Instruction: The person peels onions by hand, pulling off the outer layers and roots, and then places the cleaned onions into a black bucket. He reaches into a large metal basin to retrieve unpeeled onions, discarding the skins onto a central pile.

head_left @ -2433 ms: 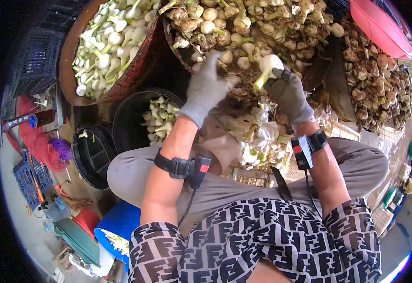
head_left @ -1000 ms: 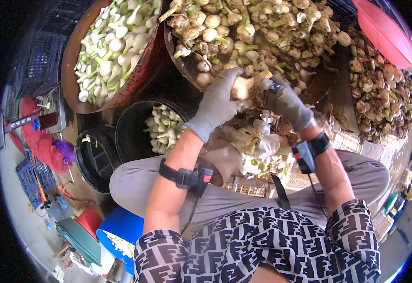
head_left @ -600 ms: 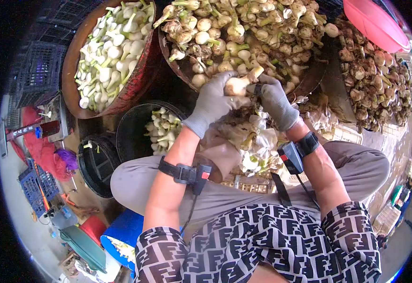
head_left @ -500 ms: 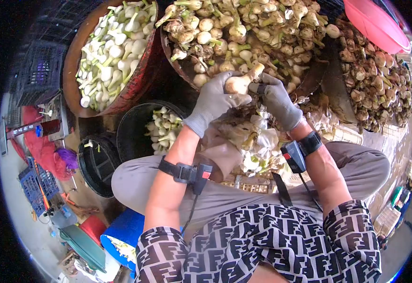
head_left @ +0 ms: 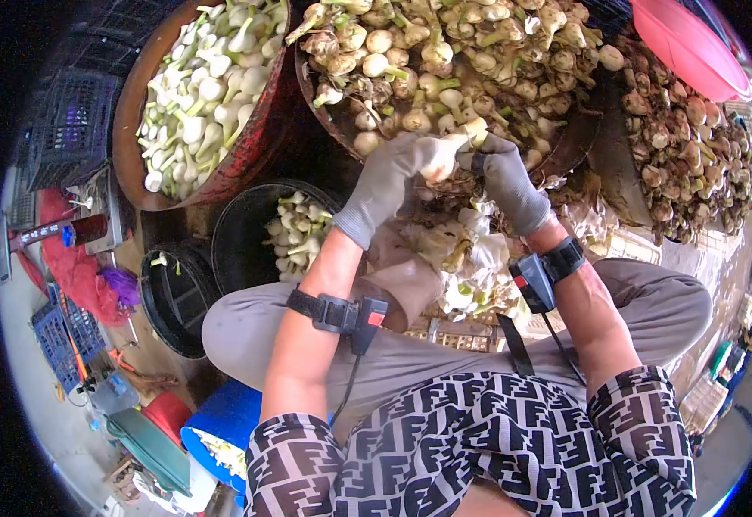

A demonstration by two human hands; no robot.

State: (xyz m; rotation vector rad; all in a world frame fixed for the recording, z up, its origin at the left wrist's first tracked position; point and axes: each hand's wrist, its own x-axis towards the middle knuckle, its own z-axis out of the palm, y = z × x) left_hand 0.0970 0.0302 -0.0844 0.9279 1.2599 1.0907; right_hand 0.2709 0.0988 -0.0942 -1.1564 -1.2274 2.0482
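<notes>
Your left hand point(head_left: 389, 183) in its grey glove is wrapped around a pale bulb point(head_left: 441, 157), fingers curled snug on the fat end. Your right hand point(head_left: 507, 177) is clamped on the same bulb's stalk end with the thumb pressed in. There's something small and dark by that thumb, can't tell what it is tbh. You've got the bulb right over the near rim of the big rusty basin point(head_left: 311, 99), which is heaped with untrimmed bulbs, roots and green stalks on. Just below your hands a pile of skins and trimmings point(head_left: 471, 258) sits between your knees. You've got 2 black strap-on devices, 1 on the left wrist point(head_left: 346, 312) and 1 on the right wrist point(head_left: 533, 280), each with a cable hanging off. Off to your left a 2nd rusty basin point(head_left: 124, 146) is full of clean white bulbs. Nearer you a black bucket point(head_left: 218, 237) holds a few more white ones, with another black bucket point(head_left: 145, 297) just beside it. Over on your right there's a heap of brown dirty bulbs point(head_left: 695, 146), and a pink tub point(head_left: 695, 47) past it
</notes>
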